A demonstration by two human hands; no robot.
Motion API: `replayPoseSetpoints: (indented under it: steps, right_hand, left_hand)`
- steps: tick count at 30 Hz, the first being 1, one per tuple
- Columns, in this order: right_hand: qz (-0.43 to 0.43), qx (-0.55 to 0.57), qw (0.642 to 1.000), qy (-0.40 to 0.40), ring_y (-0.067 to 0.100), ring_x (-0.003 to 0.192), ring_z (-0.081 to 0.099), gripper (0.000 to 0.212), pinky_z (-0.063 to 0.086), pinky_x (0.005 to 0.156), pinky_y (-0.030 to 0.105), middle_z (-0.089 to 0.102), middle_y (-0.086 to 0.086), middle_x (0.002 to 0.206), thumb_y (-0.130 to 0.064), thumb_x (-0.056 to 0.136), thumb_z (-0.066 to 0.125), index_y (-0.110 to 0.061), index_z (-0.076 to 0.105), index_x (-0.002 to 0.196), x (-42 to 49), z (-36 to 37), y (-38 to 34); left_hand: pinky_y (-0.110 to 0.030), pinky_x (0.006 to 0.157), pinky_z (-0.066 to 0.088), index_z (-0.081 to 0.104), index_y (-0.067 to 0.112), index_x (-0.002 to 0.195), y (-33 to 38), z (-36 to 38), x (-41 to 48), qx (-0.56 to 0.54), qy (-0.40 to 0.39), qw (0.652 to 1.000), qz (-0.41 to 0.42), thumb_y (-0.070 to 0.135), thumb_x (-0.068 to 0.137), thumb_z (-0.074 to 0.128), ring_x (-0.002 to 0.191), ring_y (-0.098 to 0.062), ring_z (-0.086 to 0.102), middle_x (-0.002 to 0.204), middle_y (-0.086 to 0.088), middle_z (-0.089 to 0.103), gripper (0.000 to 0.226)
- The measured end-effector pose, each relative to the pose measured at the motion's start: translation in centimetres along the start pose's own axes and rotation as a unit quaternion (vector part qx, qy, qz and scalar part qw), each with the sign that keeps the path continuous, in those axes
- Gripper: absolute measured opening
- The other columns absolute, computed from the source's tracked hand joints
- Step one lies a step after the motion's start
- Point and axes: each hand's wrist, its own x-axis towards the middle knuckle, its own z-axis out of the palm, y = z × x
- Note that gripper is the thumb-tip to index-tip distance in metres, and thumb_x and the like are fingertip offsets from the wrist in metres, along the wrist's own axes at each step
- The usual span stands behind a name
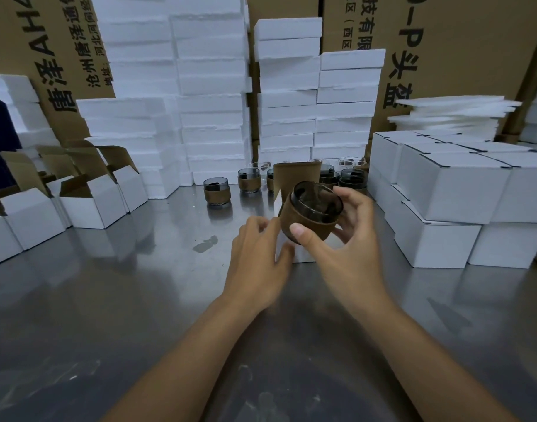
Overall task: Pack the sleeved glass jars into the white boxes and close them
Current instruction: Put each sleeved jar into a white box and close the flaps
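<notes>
My right hand (343, 239) grips a smoked glass jar in a brown sleeve (311, 210), tilted with its mouth toward me, just above an open white box (303, 254) at the table's middle. The box's brown-lined lid flap (296, 178) stands up behind the jar. My left hand (258, 257) rests against the box's left side with its fingers bent round the near corner. Several more sleeved jars (217, 191) stand on the metal table behind, some hidden by the flap.
Open white boxes (90, 205) with raised flaps line the left side. Closed white boxes (450, 190) are stacked at the right. Tall stacks of white foam (212, 117) and brown cartons (462, 56) wall off the back. Bare steel table (109, 315) lies in front.
</notes>
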Motion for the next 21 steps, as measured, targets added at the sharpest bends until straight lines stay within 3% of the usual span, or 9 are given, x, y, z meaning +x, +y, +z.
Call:
replayPoseSetpoints:
  steps: [5, 8, 11, 13, 16, 18, 21]
  right_hand:
    - [0.002, 0.001, 1.0, -0.006, -0.013, 0.112, 0.049, 0.059, 0.036, 0.093, 0.004, 0.053, -0.04, 0.106, -0.032, 0.067, 0.081, -0.046, 0.042, 0.109, -0.1, -0.1, -0.1]
    - [0.007, 0.008, 1.0, -0.007, -0.014, 0.113, 0.048, 0.055, 0.036, 0.094, 0.003, 0.052, -0.042, 0.104, -0.038, 0.067, 0.078, -0.046, 0.042, 0.109, -0.1, -0.1, -0.2]
    - [0.01, 0.021, 1.0, -0.006, -0.01, 0.115, 0.049, 0.056, 0.039, 0.098, 0.009, 0.053, -0.035, 0.11, -0.049, 0.063, 0.071, -0.045, 0.042, 0.111, -0.1, -0.1, -0.4]
    - [0.006, 0.034, 0.999, -0.003, -0.009, 0.114, 0.05, 0.057, 0.041, 0.095, 0.01, 0.054, -0.033, 0.111, -0.051, 0.063, 0.07, -0.045, 0.042, 0.112, -0.1, -0.1, -0.4]
    - [-0.001, 0.054, 0.998, 0.01, -0.012, 0.109, 0.052, 0.057, 0.041, 0.084, 0.004, 0.055, -0.029, 0.113, -0.043, 0.068, 0.071, -0.039, 0.042, 0.116, 0.0, -0.2, -0.3]
    - [-0.008, 0.05, 0.998, 0.024, -0.011, 0.108, 0.053, 0.055, 0.041, 0.085, 0.004, 0.055, -0.026, 0.114, -0.033, 0.074, 0.074, -0.036, 0.042, 0.118, 0.2, -0.3, -0.1]
    - [-0.023, 0.022, 0.999, 0.036, -0.013, 0.105, 0.052, 0.051, 0.04, 0.083, 0.003, 0.054, -0.039, 0.106, -0.023, 0.078, 0.074, -0.04, 0.041, 0.114, 0.3, -0.4, 0.1]
  left_hand:
    - [-0.009, 0.071, 0.029, 0.055, 0.026, 0.115, -0.4, 0.0, -0.2, 0.031, 0.04, 0.998, 0.044, 0.035, 0.094, 0.05, 0.095, -0.007, 0.042, 0.104, 0.008, 0.048, 0.023]
    - [-0.008, 0.071, 0.029, 0.057, 0.022, 0.105, -0.3, -0.1, -0.5, 0.016, 0.049, 0.997, 0.065, 0.033, 0.094, 0.051, 0.089, -0.008, 0.043, 0.096, 0.011, 0.047, 0.017]
    - [-0.01, 0.071, 0.032, 0.049, 0.03, 0.094, 0.0, -0.4, -1.0, -0.004, 0.046, 0.995, 0.091, 0.03, 0.094, 0.051, 0.081, -0.006, 0.043, 0.09, 0.012, 0.048, 0.003]
    - [-0.012, 0.071, 0.033, 0.044, 0.033, 0.091, 0.1, -0.6, -1.2, -0.01, 0.05, 0.992, 0.117, 0.029, 0.094, 0.051, 0.079, -0.005, 0.044, 0.086, 0.013, 0.05, 0.008]
    - [-0.014, 0.071, 0.031, 0.047, 0.032, 0.088, 0.3, -1.0, -1.4, -0.003, 0.051, 0.986, 0.158, 0.032, 0.092, 0.048, 0.076, -0.004, 0.044, 0.081, 0.014, 0.051, 0.004]
    - [-0.016, 0.071, 0.032, 0.053, 0.026, 0.087, 0.3, -1.1, -1.5, -0.002, 0.049, 0.984, 0.174, 0.035, 0.09, 0.048, 0.075, -0.005, 0.044, 0.079, 0.012, 0.053, 0.01]
    - [-0.023, 0.072, 0.036, 0.055, 0.023, 0.083, 0.4, -1.1, -1.5, -0.013, 0.052, 0.982, 0.18, 0.037, 0.089, 0.05, 0.074, -0.007, 0.044, 0.075, 0.01, 0.052, 0.016]
